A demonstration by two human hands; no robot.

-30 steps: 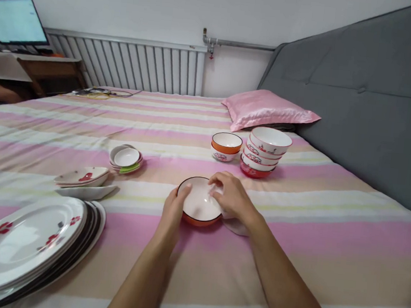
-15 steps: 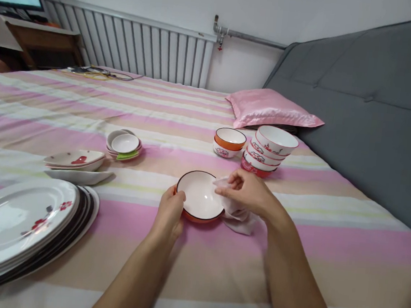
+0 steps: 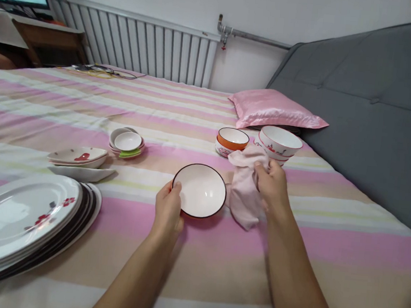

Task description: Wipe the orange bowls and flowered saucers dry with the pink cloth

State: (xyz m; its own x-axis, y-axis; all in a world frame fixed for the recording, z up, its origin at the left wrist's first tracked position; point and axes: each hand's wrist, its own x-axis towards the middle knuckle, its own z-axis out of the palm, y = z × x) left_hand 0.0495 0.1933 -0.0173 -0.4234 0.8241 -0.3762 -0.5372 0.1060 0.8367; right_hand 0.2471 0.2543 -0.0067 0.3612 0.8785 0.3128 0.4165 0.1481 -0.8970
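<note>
My left hand [image 3: 169, 206] grips the left rim of a bowl [image 3: 202, 192], white inside with a dark rim, thumb over the edge. The bowl tilts slightly toward me above the striped sheet. In my right hand [image 3: 271, 182] a pale pink cloth [image 3: 247, 192] is pinched between thumb and fingers and hangs down just right of the bowl. Behind the cloth are an orange bowl [image 3: 233, 138] nested in a patterned white one and a stack of white bowls [image 3: 279, 141] with red patterns. My right hand and the cloth hide the lower part of that stack.
A tall pile of plates [image 3: 21, 218] stands at the near left. Behind it lie leaf-shaped dishes [image 3: 78, 156] and a cluster of small dishes [image 3: 127, 141]. A pink pillow [image 3: 275, 107] rests by the grey headboard [image 3: 370, 102]. Cables [image 3: 107, 72] lie at the bed's far edge.
My right hand has lifted the cloth off the bowl's rim and moved right and slightly up. The bowl, held in my left hand, now tips more toward me.
</note>
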